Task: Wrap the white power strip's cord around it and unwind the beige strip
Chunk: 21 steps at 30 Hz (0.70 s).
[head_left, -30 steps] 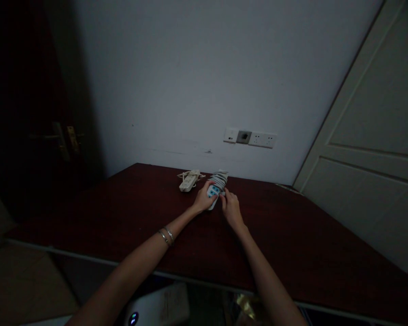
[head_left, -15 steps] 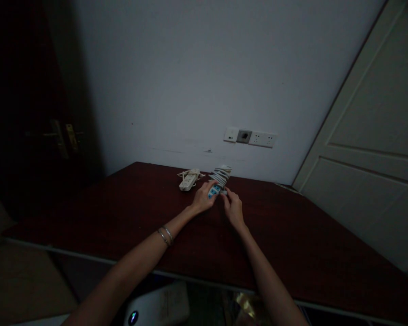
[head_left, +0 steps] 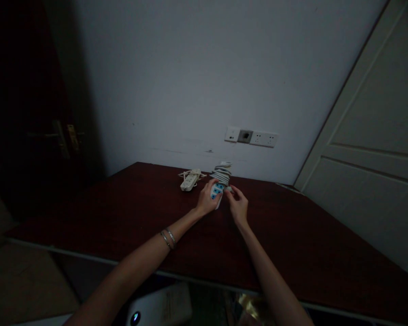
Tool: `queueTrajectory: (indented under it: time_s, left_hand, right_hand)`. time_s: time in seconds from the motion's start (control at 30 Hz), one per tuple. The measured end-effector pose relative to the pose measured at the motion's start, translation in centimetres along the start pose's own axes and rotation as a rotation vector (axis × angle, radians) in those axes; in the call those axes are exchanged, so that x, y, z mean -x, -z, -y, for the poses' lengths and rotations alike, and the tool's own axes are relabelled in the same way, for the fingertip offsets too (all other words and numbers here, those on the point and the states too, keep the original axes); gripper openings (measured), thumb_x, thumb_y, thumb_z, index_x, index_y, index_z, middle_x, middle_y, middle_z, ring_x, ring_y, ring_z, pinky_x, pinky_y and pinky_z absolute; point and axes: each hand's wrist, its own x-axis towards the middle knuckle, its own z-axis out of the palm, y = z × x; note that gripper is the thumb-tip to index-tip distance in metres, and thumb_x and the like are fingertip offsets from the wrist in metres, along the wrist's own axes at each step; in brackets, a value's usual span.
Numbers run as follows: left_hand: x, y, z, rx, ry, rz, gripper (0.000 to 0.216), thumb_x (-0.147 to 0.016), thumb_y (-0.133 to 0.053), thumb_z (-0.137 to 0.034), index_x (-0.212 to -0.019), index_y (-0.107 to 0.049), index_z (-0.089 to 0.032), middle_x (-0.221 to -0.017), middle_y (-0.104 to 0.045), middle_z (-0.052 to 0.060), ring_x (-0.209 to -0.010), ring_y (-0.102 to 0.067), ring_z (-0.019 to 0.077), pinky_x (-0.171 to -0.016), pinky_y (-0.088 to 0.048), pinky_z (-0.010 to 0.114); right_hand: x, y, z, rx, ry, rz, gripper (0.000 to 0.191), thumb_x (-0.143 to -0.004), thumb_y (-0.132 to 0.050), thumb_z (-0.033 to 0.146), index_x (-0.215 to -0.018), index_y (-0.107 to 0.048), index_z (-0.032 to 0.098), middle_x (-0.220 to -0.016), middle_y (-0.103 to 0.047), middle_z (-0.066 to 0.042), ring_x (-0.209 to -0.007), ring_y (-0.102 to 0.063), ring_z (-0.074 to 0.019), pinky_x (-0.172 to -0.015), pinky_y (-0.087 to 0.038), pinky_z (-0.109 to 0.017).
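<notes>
A white power strip [head_left: 217,190] with blue sockets has its grey cord [head_left: 222,173] wound round its far half. It is tilted up off the dark red table [head_left: 129,213]. My left hand [head_left: 206,202], with bracelets at the wrist, is closed round the strip's near end. My right hand [head_left: 238,204] pinches something small and pale at the strip's right side, likely the cord's end or plug. A second, cream power strip [head_left: 189,180] with its cord bundled lies on the table just to the left, untouched.
A row of wall sockets [head_left: 251,136] sits on the white wall above the table's far edge. A white panelled door [head_left: 370,149] stands at the right, a dark door with a brass handle [head_left: 63,136] at the left. A white device [head_left: 159,308] is below the table's near edge.
Both hands have lifted the wrapped strip a little and shifted it right. My right hand has moved from the strip's near end up to its right side and now pinches there.
</notes>
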Motion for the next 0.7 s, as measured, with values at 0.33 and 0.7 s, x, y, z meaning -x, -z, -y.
queueTrajectory:
  time_s: [0.33,0.7]
  left_hand:
    - [0.14,-0.53,-0.07,0.159,0.103,0.078,0.048,-0.074,-0.059,-0.022,-0.115,-0.036,-0.019,-0.102,-0.057,0.006,-0.086,-0.058,0.0179,-0.080,-0.045,0.030]
    - [-0.46,0.16,-0.16,-0.230,0.223,0.171,0.031,-0.087,-0.041,-0.037,-0.113,-0.044,-0.021,-0.082,-0.062,0.007,-0.073,-0.062,0.0245,-0.070,-0.044,0.034]
  right_hand:
    - [0.40,-0.34,-0.61,-0.288,-0.184,0.098,0.043,-0.064,-0.066,0.047,-0.097,-0.051,0.025,-0.084,-0.062,0.001,-0.070,-0.061,-0.0145,-0.059,-0.051,-0.028]
    - [-0.09,-0.35,-0.78,-0.386,-0.235,0.072,0.042,-0.057,-0.074,0.038,-0.090,-0.056,0.020,-0.083,-0.064,-0.002,-0.071,-0.062,-0.0146,-0.067,-0.052,-0.031]
